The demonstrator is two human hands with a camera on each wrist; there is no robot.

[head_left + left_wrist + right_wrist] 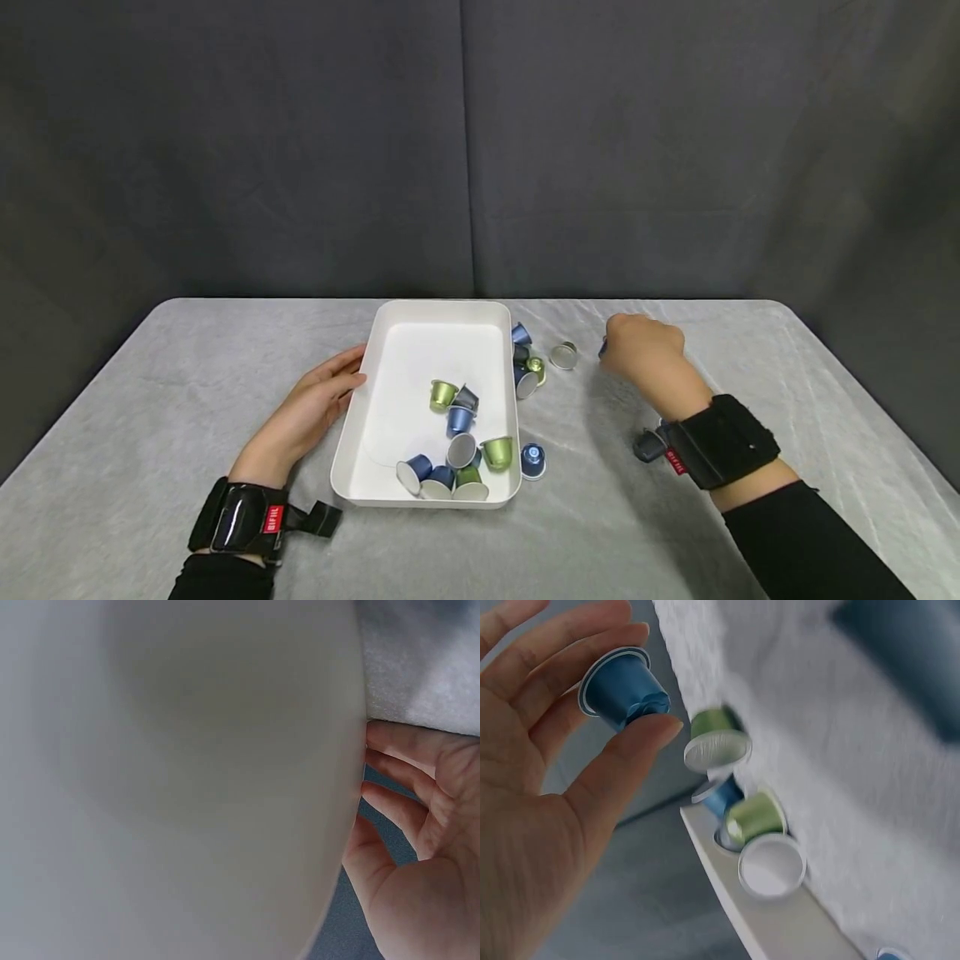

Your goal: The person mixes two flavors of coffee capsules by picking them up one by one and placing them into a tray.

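Head view: the white tray (352, 433) sits mid-counter (150, 433) on a pale, crinkly cloth, and it looks like the sorting is roughly two-thirds done — about nine shiny capsules (457, 417) are piled in the tray's near right corner, while five or so loose capsules (532, 458) lie just right of the tray. The left hand (315, 408) rests flat against the tray's left wall, fingers straight. The right hand (641, 350) hovers well right of the tray, curled.

Left wrist view: just smooth, matte white tray wall (187, 787) with relaxed fingers (397, 776) touching it.

Right wrist view: thumb and fingertips pinch a blue capsule (622, 688) — glossy metal, tapered cup shape with a flat rim. Green and blue ones (754, 817) huddle beside the tray's rim (780, 922), foil lids showing.
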